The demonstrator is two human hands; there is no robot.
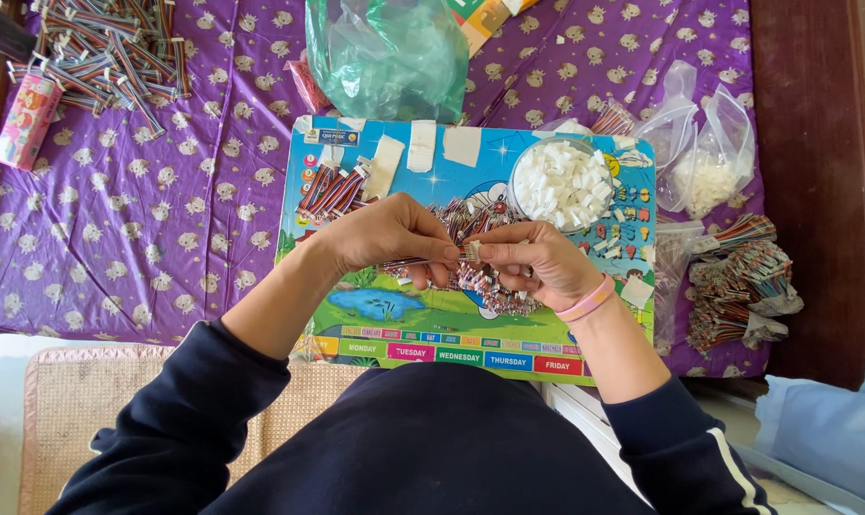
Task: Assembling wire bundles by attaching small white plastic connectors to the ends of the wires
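Fingers of the left hand [386, 232] pinch a thin bundle of coloured wires [423, 259]; those of the right hand [537, 259] pinch a small white connector [471, 251] at its tip, above the colourful board [470, 334]. Best to keep the wire ends flat and aligned, pressing straight, with the bowl of white connectors [561, 183] within reach

Home, piecework on bed: purple animal-print bedsheet [165, 210], wooden bed frame [814, 143], woven mat [79, 401] beside it, child's colourful board [547, 334] as work surface, bags of wires [738, 277] and connectors [709, 172].
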